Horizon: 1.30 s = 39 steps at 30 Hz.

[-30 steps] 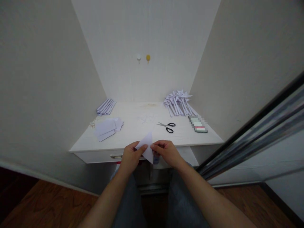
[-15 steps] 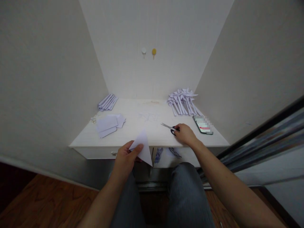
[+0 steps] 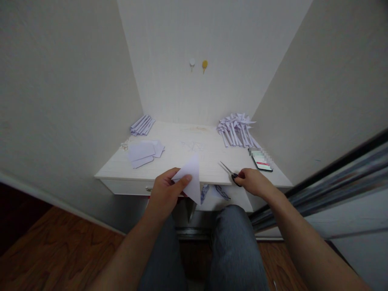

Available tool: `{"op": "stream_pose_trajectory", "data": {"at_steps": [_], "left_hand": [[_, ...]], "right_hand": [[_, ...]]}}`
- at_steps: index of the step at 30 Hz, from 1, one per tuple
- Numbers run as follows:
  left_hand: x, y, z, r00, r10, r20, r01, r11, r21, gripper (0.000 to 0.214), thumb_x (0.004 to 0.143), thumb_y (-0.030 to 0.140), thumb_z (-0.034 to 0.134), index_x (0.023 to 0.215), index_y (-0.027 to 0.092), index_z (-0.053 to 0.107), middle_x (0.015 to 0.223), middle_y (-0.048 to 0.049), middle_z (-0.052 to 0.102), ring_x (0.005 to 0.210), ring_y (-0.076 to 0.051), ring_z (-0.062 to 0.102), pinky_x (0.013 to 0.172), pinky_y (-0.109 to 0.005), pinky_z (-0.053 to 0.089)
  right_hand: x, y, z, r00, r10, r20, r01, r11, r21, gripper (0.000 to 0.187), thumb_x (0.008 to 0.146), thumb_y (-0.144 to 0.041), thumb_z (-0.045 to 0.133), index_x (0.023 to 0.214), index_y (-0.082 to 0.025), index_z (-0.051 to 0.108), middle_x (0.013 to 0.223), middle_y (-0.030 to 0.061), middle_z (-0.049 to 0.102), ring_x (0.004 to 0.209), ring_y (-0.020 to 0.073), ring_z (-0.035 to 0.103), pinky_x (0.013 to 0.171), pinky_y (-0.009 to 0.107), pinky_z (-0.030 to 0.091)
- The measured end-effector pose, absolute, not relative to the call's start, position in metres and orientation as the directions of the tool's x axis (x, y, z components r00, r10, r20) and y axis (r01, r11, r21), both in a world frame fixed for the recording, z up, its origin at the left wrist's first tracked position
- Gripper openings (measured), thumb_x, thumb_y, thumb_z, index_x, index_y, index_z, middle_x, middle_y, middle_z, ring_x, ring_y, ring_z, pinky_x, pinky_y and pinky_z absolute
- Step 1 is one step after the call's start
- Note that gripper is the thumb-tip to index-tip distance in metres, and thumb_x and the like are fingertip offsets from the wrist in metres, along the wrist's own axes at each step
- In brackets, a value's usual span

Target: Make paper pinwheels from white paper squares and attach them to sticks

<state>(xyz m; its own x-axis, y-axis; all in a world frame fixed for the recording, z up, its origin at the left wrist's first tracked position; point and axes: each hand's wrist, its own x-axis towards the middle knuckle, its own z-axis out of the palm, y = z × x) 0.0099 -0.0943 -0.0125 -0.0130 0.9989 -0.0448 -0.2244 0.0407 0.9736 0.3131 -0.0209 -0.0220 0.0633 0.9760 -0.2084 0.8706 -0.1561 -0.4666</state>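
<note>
From the middle of the white tabletop, I have the left hand at 7 o'clock, gripping a sheet of white paper, thumb laid flat across its face and fingers tucked behind. The paper is roughly triangular and held at 6 o'clock, over the front edge, with one corner pointing to 12. At 4 o'clock I have the right hand pinching the scissors by their black handles; the blades point towards 10, well apart from the paper.

Around these, loose white sheets overlap at 9 o'clock, with a little heap of pale bits just beside them. Plain rolls lie side by side at 10. A heap of spiky rolls fills 2 o'clock, and a phone, its screen partly blurred into blocks, lies at 3. Thin scraps are scattered near the centre. On the wall at 12, I see a white hook beside a yellow hook.
</note>
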Motion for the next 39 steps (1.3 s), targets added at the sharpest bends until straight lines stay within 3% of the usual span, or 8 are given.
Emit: {"op": "stream_pose_trajectory", "data": {"at_steps": [3,6,8,11,14,19,32,39], "left_hand": [[0.009,-0.096,-0.008,-0.001,1.000,-0.009,-0.226,0.008,0.974,0.034,0.074,0.046,0.087,0.084,0.016,0.075,0.067,-0.0020,0.076,0.057,-0.016,0.067,0.053,-0.025,0.055],[0.008,-0.099,0.000,0.013,1.000,0.028,-0.211,-0.025,0.977,0.029,0.077,0.042,0.085,0.086,0.016,0.076,0.069,-0.0022,0.076,0.060,-0.016,0.068,0.055,-0.024,0.055],[0.008,-0.100,0.006,0.032,0.998,0.048,-0.209,-0.040,0.977,0.027,0.076,0.039,0.086,0.087,0.015,0.077,0.069,-0.0022,0.076,0.060,-0.016,0.068,0.056,-0.024,0.055],[0.008,-0.099,0.013,0.048,0.997,0.067,-0.235,-0.054,0.971,0.026,0.073,0.035,0.088,0.086,0.015,0.078,0.071,-0.0028,0.078,0.061,-0.017,0.069,0.057,-0.025,0.057],[0.008,-0.099,0.018,0.062,0.996,0.071,-0.265,-0.052,0.963,0.025,0.072,0.034,0.089,0.087,0.016,0.079,0.073,-0.0032,0.079,0.061,-0.017,0.070,0.056,-0.025,0.056],[0.007,-0.107,0.025,0.142,0.989,0.038,-0.292,0.005,0.956,0.022,0.076,0.032,0.089,0.087,0.016,0.078,0.070,-0.0019,0.077,0.056,-0.015,0.067,0.053,-0.023,0.053],[0.001,-0.117,0.034,0.243,0.969,0.037,-0.354,0.054,0.934,0.011,0.076,0.022,0.088,0.081,0.018,0.078,0.067,0.0008,0.076,0.053,-0.012,0.067,0.050,-0.020,0.051],[0.001,-0.117,0.034,0.244,0.969,0.031,-0.376,0.065,0.925,0.013,0.074,0.022,0.090,0.080,0.018,0.079,0.067,0.0006,0.076,0.054,-0.012,0.067,0.051,-0.019,0.050]], "right_hand": [[0.315,-0.035,-0.026,0.031,0.979,-0.203,0.702,-0.166,-0.693,0.031,0.082,-0.045,0.074,0.067,-0.019,0.067,0.061,0.0049,0.067,0.061,0.0209,0.064,0.062,0.032,0.048],[0.302,-0.063,-0.035,-0.039,0.981,-0.190,0.452,-0.152,-0.879,0.046,0.075,-0.067,0.073,0.077,-0.022,0.063,0.072,0.0027,0.067,0.057,0.0160,0.056,0.064,0.034,0.054],[0.286,-0.085,-0.040,-0.088,0.980,-0.178,0.308,-0.144,-0.940,0.058,0.062,-0.074,0.080,0.082,-0.023,0.062,0.073,0.0010,0.063,0.061,0.0167,0.056,0.065,0.035,0.055],[0.261,-0.116,-0.041,-0.144,0.976,-0.164,0.169,-0.139,-0.976,0.064,0.061,-0.081,0.081,0.081,-0.023,0.060,0.062,-0.0040,0.052,0.054,0.0137,0.045,0.057,0.030,0.047],[0.246,-0.135,-0.029,-0.198,0.969,-0.149,0.095,-0.132,-0.987,0.058,0.058,-0.067,0.093,0.074,-0.022,0.060,0.062,-0.0040,0.053,0.056,0.0119,0.043,0.054,0.026,0.036],[0.244,-0.149,-0.004,-0.229,0.959,-0.166,0.188,-0.124,-0.974,0.053,0.053,-0.049,0.100,0.064,-0.019,0.057,0.060,-0.0042,0.053,0.059,0.0122,0.043,0.056,0.025,0.032],[0.241,-0.159,0.012,-0.256,0.951,-0.173,0.319,-0.085,-0.944,0.039,0.055,-0.034,0.091,0.062,-0.021,0.055,0.059,-0.0045,0.049,0.060,0.0131,0.040,0.055,0.026,0.029],[0.243,-0.160,0.012,-0.242,0.955,-0.174,0.346,-0.083,-0.935,0.042,0.055,-0.037,0.093,0.061,-0.021,0.055,0.059,-0.0052,0.048,0.060,0.0129,0.040,0.056,0.026,0.029]]}}
